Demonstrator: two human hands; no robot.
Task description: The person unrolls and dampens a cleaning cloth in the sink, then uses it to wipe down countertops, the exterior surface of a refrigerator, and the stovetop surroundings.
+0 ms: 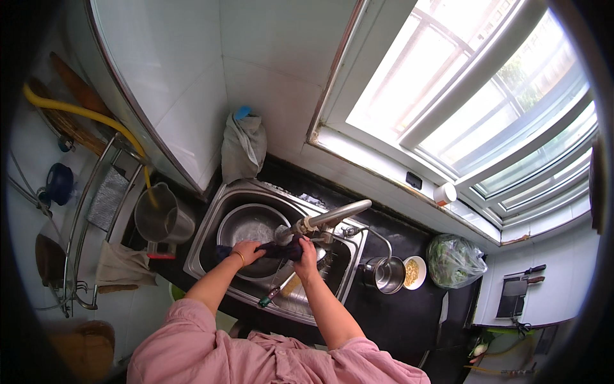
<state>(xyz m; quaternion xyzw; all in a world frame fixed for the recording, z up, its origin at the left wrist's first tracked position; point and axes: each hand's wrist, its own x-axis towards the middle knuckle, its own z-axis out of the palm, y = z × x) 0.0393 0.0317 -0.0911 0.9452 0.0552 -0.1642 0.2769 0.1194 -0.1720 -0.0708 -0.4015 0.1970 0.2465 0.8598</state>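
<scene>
A dark purple cloth (277, 250) stretches between my hands over the stainless steel sink (204, 240). My left hand (248, 253), below a gold-coloured bangle, grips its left part. At the other end my right hand (307, 257) holds the bunched cloth just below the faucet (340, 211). Under the left hand a round metal basin (252, 221) with wet, whitish contents sits in the left bowl. In the right part of the sink lie a ladle with a dark handle (269, 296) and a wire rack, partly hidden by my right forearm.
A small metal pot (383, 274), a white bowl of pale pieces (414, 272) and a plastic bag of greens (455, 261) stand right of the sink. At left are a clear plastic jug (163, 216) and a metal rail (81, 211). A grey cloth (243, 146) stands behind the sink.
</scene>
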